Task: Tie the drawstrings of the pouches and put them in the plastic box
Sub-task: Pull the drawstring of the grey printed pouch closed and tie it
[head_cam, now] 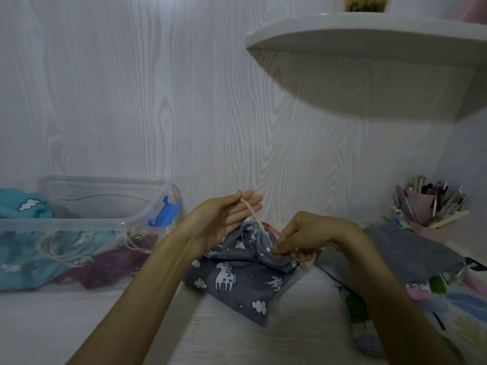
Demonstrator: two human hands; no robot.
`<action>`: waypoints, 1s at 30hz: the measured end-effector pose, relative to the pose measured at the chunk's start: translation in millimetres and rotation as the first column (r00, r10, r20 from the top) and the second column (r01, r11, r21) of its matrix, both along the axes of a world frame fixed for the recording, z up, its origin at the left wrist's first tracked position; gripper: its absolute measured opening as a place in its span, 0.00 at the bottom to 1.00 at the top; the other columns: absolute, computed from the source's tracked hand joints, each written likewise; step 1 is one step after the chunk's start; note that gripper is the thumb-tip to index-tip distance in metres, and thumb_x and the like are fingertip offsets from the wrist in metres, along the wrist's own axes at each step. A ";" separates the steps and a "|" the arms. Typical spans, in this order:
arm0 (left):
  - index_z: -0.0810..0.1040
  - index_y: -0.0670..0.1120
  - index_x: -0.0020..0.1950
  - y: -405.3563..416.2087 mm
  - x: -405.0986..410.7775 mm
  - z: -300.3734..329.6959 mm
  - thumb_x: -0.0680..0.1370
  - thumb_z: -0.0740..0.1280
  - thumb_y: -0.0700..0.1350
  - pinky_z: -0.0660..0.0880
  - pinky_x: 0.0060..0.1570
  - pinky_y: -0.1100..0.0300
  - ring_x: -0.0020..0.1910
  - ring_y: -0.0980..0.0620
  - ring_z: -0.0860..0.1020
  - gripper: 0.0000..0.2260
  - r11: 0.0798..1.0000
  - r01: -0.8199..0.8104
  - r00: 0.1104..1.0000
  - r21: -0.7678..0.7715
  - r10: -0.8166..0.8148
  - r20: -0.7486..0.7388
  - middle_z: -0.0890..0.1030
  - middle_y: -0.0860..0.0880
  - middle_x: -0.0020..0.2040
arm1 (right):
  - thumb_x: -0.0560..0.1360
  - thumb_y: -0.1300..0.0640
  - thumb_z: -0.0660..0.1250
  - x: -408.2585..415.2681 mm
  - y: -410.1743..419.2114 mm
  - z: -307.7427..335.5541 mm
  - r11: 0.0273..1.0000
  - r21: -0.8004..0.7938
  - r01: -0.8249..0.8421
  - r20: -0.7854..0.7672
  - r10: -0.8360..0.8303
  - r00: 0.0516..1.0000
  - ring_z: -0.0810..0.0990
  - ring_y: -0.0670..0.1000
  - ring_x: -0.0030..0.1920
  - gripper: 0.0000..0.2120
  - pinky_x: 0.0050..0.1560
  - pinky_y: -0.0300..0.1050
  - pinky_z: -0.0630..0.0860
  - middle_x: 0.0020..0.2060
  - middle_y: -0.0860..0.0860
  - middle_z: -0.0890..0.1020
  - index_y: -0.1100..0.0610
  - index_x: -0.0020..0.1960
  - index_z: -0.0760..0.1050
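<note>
At the far left of the frame, the clear plastic box [79, 222] stands open on the white tabletop [131, 325], its blue latch [164, 212] hanging at the right end. Through its wall show a turquoise cloud-print pouch [29, 248] and a purple pouch [116, 262], with cream cords [66, 248] bunched between them, so at least two pouches appear to be packed already; whether their cords are properly knotted cannot be told from here.

In the lower middle lies the grey unicorn-print pouch [232, 280], its mouth gathered and lifted toward the hands. The left hand [224, 219] is raised just above it, palm up and fingers nearly straight, with the cream drawstring [250, 209] running taut from the pouch mouth up to its fingertips, where the thumb seems to pin it. The right hand [308, 238], right of centre, has its fingers curled and pinches the gathered fabric at the pouch mouth. This pouch looks cinched but not yet tied, and it is outside the box.

At the lower right wait a plain grey pouch [411, 251] and a colourful leaf-print pouch [442, 306], flat and untied as far as one can see. A pink pen holder [432, 206] stands behind them, and a white shelf [369, 38] fills the upper right.
</note>
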State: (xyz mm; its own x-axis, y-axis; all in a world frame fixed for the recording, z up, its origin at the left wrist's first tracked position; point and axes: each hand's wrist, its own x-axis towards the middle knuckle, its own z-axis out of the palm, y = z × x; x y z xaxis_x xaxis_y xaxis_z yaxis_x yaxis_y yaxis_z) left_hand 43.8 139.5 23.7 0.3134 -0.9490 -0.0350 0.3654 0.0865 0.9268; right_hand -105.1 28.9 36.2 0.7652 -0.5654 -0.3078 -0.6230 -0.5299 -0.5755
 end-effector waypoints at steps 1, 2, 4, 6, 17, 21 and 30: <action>0.80 0.45 0.51 -1.6 -1.4 -0.9 0.81 0.58 0.43 0.77 0.48 0.65 0.38 0.59 0.83 0.11 1.000 0.017 0.997 0.014 -0.018 0.075 0.84 0.53 0.39 | 0.73 0.56 0.71 -0.3 0.4 -0.1 1.000 -0.007 -0.003 -0.022 0.003 1.000 0.73 0.43 0.24 0.10 0.27 0.33 0.72 0.25 0.49 0.76 0.64 0.48 0.82; 0.81 0.45 0.50 -2.8 -2.7 -2.6 0.81 0.59 0.43 0.75 0.44 0.66 0.33 0.59 0.79 0.11 0.999 0.015 0.982 0.044 -0.023 0.190 0.82 0.54 0.34 | 0.73 0.56 0.71 -1.2 0.3 0.4 1.000 -0.010 -0.012 -0.043 0.012 0.999 0.73 0.43 0.24 0.11 0.27 0.33 0.72 0.25 0.49 0.76 0.64 0.49 0.82; 0.83 0.45 0.47 -5.1 -3.7 -7.2 0.79 0.62 0.42 0.68 0.37 0.66 0.28 0.58 0.71 0.10 0.994 -0.031 0.898 0.109 -0.020 0.439 0.75 0.53 0.28 | 0.72 0.54 0.71 -6.9 -1.0 4.1 0.999 -0.007 -0.046 -0.063 0.046 0.997 0.73 0.43 0.26 0.11 0.30 0.33 0.71 0.28 0.50 0.77 0.61 0.49 0.83; 0.85 0.47 0.40 -3.9 -4.6 -10.3 0.78 0.64 0.43 0.66 0.33 0.67 0.27 0.58 0.69 0.11 0.987 -0.054 0.788 0.153 -0.051 0.613 0.73 0.54 0.26 | 0.72 0.50 0.70 -17.2 -3.5 10.9 0.996 -0.006 -0.086 -0.023 0.085 0.996 0.71 0.44 0.29 0.10 0.33 0.35 0.69 0.29 0.49 0.77 0.57 0.44 0.84; 0.74 0.44 0.29 -14.9 -32.7 -24.9 0.77 0.65 0.43 0.65 0.35 0.63 0.26 0.58 0.67 0.15 0.936 0.137 0.615 0.323 -0.336 0.713 0.71 0.54 0.24 | 0.78 0.46 0.61 -9.3 -0.4 22.2 0.994 0.016 0.107 0.444 -0.103 0.890 0.67 0.45 0.33 0.19 0.41 0.40 0.63 0.29 0.45 0.74 0.51 0.30 0.71; 0.70 0.41 0.32 -14.2 -37.9 -36.4 0.80 0.62 0.49 0.62 0.31 0.63 0.26 0.56 0.63 0.19 0.942 0.178 0.463 0.283 -0.334 0.821 0.66 0.50 0.27 | 0.79 0.47 0.58 6.6 13.2 17.8 1.000 0.004 0.018 0.573 -0.017 0.819 0.74 0.38 0.46 0.13 0.51 0.32 0.66 0.46 0.40 0.79 0.50 0.46 0.80; 0.77 0.44 0.41 -13.9 -20.0 -25.6 0.81 0.59 0.44 0.72 0.33 0.71 0.26 0.61 0.73 0.11 0.937 0.219 0.933 0.272 -0.283 0.224 0.77 0.54 0.28 | 0.78 0.64 0.57 -5.3 -10.0 3.7 0.956 -0.254 0.150 0.422 -0.030 0.906 0.78 0.53 0.54 0.10 0.58 0.48 0.74 0.55 0.54 0.80 0.56 0.53 0.75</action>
